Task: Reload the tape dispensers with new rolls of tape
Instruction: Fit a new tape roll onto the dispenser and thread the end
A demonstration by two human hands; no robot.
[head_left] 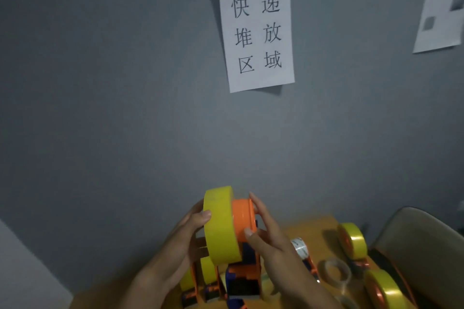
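I hold an orange and blue tape dispenser (244, 276) up in front of a grey wall. A yellow tape roll (219, 226) sits partway onto its orange hub (243, 221). My left hand (184, 238) grips the roll's left side, thumb on its rim. My right hand (270, 238) holds the orange hub from the right, with the fingers spread over its end. The dispenser's lower body is partly hidden by both hands.
On the wooden table (313, 226) lie two loaded dispensers with yellow tape (352, 239) (383, 288), clear tape rolls (334, 272) and more dispensers at the lower left (200, 281). A chair back (421, 238) stands at the right. A paper sign (256, 30) hangs on the wall.
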